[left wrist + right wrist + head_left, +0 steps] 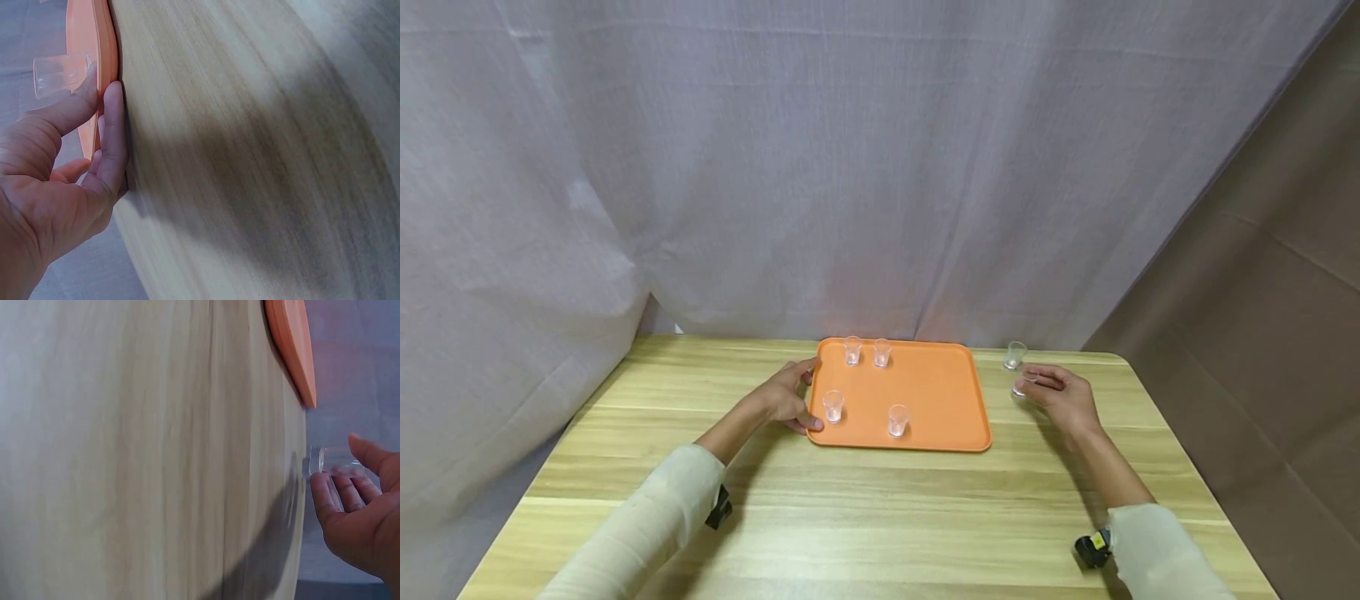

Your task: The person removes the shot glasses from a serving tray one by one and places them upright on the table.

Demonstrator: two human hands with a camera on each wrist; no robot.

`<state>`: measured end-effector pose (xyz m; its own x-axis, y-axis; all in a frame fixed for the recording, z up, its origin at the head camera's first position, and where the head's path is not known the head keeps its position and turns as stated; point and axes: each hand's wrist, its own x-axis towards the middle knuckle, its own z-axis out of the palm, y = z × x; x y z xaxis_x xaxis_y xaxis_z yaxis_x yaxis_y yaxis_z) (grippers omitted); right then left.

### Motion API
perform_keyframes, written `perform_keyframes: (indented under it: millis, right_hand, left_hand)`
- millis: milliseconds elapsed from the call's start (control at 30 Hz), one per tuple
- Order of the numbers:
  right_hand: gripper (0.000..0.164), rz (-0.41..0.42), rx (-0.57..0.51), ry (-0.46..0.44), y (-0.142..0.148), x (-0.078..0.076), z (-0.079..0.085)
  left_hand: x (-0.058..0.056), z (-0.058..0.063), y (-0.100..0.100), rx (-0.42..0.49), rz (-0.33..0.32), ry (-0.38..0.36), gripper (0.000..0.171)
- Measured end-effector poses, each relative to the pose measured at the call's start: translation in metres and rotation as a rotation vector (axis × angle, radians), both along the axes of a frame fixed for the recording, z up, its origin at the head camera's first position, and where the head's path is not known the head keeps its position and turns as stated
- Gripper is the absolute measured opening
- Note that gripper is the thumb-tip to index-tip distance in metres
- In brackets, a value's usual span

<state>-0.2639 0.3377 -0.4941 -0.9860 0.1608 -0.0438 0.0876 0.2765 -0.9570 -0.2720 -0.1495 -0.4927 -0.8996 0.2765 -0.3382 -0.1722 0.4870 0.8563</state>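
Note:
An orange tray (936, 392) lies on the wooden table, bearing several small clear shot glasses, among them a front one (898, 422) and one by the left rim (832, 407). My left hand (787, 398) grips the tray's left edge; in the left wrist view its thumb (78, 103) lies over the rim and the fingers are on the outer side. Right of the tray, my right hand (1065, 402) holds another shot glass (317, 460) between thumb and fingers, upright and close over the tabletop. One more shot glass (1015, 356) stands just behind it.
The wooden table (865, 525) extends toward me in front of the tray. A grey curtain (820, 167) hangs along its back edge, and a brownish cloth (1262, 333) hangs at the right side.

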Motion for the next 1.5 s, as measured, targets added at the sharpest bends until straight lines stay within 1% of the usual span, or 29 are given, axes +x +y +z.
perform_keyframes:
  millis: [133,367,567,800,933,1033,1267,1500]
  right_hand:
    - [0.053,-0.027,0.018,-0.021,0.007,-0.006,-0.003]
    - [0.057,-0.071,0.007,-0.041,0.012,-0.017,-0.004]
    - [0.059,-0.101,0.038,-0.055,0.014,-0.027,-0.004]
    - [0.055,-0.157,0.005,-0.045,0.017,-0.037,-0.008]
    - [0.055,-0.193,0.047,-0.053,0.018,-0.042,-0.008]
    - [0.057,-0.212,0.055,-0.056,0.018,-0.046,-0.008]
    - [0.054,-0.249,0.003,-0.059,0.020,-0.057,-0.008]
    - [0.054,-0.250,-0.018,-0.068,0.023,-0.060,-0.006]
  left_hand:
    - [0.000,0.000,0.000,-0.001,0.002,0.004,0.127]
    - [-0.001,0.000,-0.002,0.007,-0.001,-0.002,0.129]
    - [0.000,0.000,-0.001,-0.001,-0.004,0.004,0.131]
    - [0.000,0.000,-0.001,0.007,-0.005,-0.002,0.131]
    - [-0.001,-0.001,-0.002,0.010,0.001,-0.002,0.130]
    - [-0.001,-0.002,-0.002,0.009,0.003,-0.001,0.130]
    - [-0.001,-0.002,0.000,-0.001,0.005,0.006,0.129]
    - [-0.001,-0.002,0.000,-0.008,-0.001,0.005,0.128]
